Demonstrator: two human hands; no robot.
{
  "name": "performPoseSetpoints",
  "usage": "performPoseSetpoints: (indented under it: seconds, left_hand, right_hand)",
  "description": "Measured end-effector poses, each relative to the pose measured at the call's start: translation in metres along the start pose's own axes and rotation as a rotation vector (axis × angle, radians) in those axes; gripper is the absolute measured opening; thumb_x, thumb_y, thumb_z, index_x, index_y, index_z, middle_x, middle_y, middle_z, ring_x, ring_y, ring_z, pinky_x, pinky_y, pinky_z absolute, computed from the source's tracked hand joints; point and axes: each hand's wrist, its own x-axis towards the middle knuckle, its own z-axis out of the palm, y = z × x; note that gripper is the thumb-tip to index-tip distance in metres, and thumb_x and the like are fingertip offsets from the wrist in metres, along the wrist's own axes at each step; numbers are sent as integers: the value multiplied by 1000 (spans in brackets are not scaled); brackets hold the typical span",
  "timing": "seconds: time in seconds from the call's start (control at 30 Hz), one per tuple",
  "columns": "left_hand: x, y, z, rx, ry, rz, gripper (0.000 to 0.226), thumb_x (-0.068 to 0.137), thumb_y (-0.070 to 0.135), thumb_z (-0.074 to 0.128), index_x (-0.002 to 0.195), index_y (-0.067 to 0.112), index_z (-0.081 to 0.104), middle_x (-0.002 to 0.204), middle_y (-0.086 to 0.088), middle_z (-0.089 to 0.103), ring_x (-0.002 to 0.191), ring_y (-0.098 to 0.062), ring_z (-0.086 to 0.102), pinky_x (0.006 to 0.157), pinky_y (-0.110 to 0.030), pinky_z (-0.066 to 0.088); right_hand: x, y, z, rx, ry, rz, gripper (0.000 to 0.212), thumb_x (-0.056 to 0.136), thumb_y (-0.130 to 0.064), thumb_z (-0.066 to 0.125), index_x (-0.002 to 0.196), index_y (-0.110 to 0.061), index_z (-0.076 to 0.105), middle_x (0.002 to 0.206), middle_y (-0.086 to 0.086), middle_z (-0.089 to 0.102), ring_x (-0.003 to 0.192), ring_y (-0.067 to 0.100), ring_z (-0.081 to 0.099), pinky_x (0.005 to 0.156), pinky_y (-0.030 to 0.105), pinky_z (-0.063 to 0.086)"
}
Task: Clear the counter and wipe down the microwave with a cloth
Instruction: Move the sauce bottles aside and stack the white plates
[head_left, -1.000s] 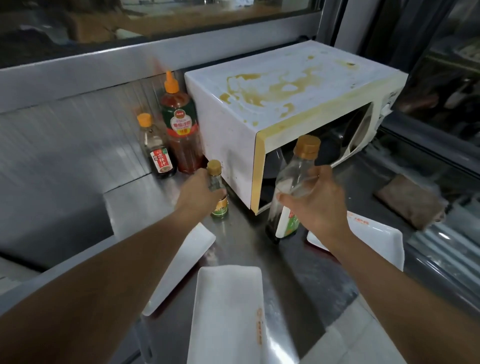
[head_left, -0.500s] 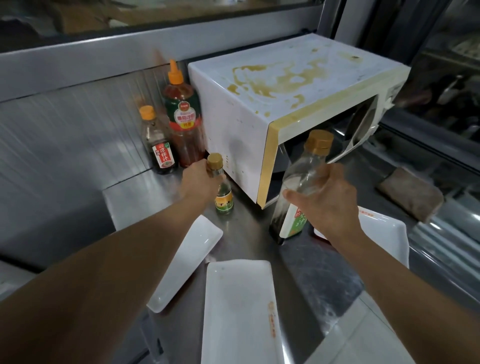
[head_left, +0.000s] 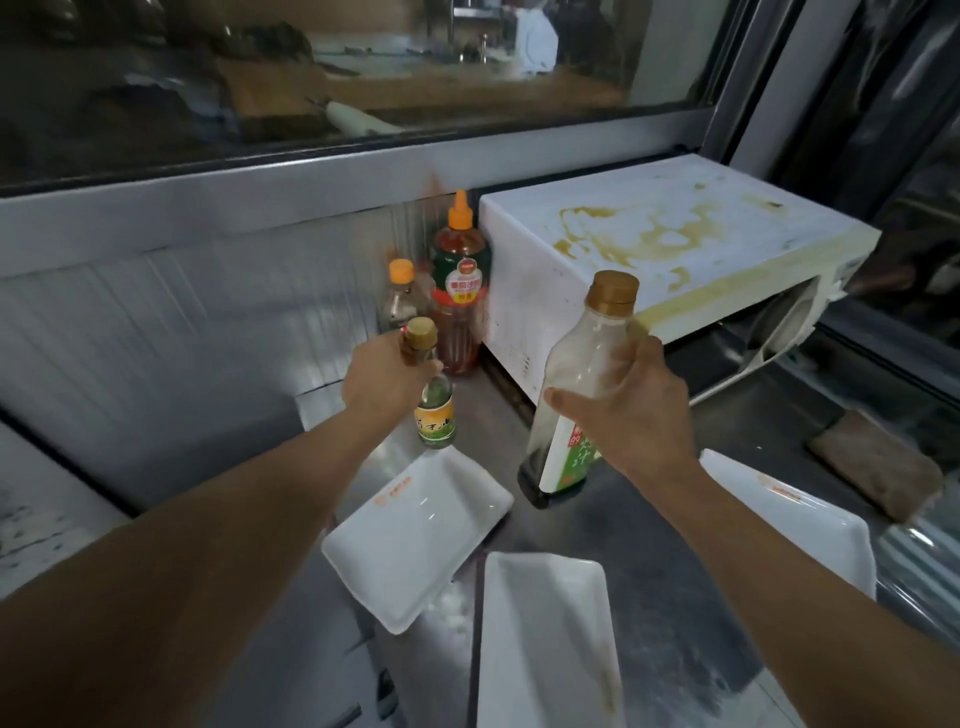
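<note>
A white microwave (head_left: 649, 244) with brown stains on its top stands at the back right of the steel counter (head_left: 649, 545). My right hand (head_left: 631, 410) grips a tall, nearly empty bottle (head_left: 576, 374) with a brown cap and green label, lifted and tilted in front of the microwave. My left hand (head_left: 384, 382) grips a small bottle (head_left: 434, 410) with a brown cap and yellow label by its neck. A brown cloth (head_left: 878, 470) lies on the counter at the right.
A red sauce bottle (head_left: 460, 291) and a smaller orange-capped bottle (head_left: 400, 301) stand in the corner left of the microwave. Three white rectangular plates lie on the counter: one at the left (head_left: 415, 535), one in front (head_left: 545, 644), one at the right (head_left: 810, 530). A window runs behind.
My right hand has raised the tall bottle off the counter. My left hand has lifted the small bottle and drawn it slightly away from the microwave. The view has tilted upward.
</note>
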Motion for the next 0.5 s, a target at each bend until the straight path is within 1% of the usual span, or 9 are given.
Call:
performPoseSetpoints:
  seconds: [0.13, 0.23, 0.33, 0.43, 0.5]
  left_hand:
    - [15, -17, -24, 12, 27, -6, 24, 80, 27, 71, 98, 12, 65, 90, -9, 67, 86, -28, 63, 77, -42, 53]
    - [30, -32, -34, 22, 46, -19, 23, 80, 29, 71, 95, 14, 64, 89, -9, 67, 85, -28, 63, 79, -42, 54]
    - [44, -46, -37, 17, 37, -43, 20, 80, 30, 71, 93, 17, 64, 91, -9, 67, 87, -29, 63, 81, -43, 53]
    - [62, -58, -37, 43, 41, -47, 22, 80, 32, 70, 92, 16, 63, 91, -10, 67, 88, -29, 62, 82, -42, 53]
    - [75, -65, -34, 48, 40, -53, 21, 80, 33, 71, 87, 15, 61, 90, -11, 67, 87, -30, 62, 81, -43, 53]
  right_hand:
    - [5, -29, 24, 33, -14, -8, 74, 56, -51, 79, 113, -17, 45, 95, -6, 54, 91, 18, 58, 72, 31, 45]
    - [9, -43, 46, 20, -48, -14, 73, 58, -51, 78, 112, -19, 43, 95, -6, 56, 94, 19, 58, 76, 34, 48]
    - [15, -53, 68, 14, -66, -15, 73, 58, -52, 77, 113, -19, 42, 102, -3, 59, 96, 20, 59, 78, 35, 49]
    - [23, -60, 90, 18, -67, 1, 73, 57, -51, 77, 113, -19, 42, 105, -1, 61, 95, 21, 59, 75, 33, 48]
    - [31, -62, 102, 16, -65, 2, 73, 58, -51, 77, 113, -19, 42, 104, -1, 60, 95, 20, 59, 75, 32, 47]
